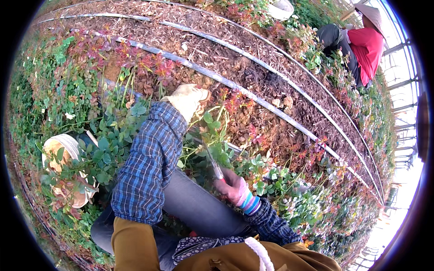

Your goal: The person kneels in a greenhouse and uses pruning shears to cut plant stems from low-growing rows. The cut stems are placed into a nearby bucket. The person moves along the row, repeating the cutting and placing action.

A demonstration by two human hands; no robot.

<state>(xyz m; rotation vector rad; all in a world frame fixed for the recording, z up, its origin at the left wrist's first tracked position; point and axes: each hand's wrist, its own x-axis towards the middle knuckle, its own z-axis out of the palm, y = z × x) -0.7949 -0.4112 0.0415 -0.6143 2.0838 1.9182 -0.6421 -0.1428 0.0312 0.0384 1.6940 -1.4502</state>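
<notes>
My left hand [187, 100], in a cream work glove, reaches forward over the bed's edge. Its fingers are curled closed beside green, leafy stems [216, 124], and whatever lies inside them is hidden. Closer to me, my right hand [233, 187] wears a pinkish glove with a striped knit cuff. It grips the handle of a slim tool that looks like a knife [213, 161], its narrow metal blade pointing up and left into the leaves. The blade's tip is partly lost among the rose-like plants [262, 174].
A pale, dirty bucket [62, 143] stands among foliage on my left. Grey irrigation pipes [217, 77] run along the mulched soil bed. Far right, a person in red [365, 47] and a hat crouches in the plants, with a white container [281, 10] nearby.
</notes>
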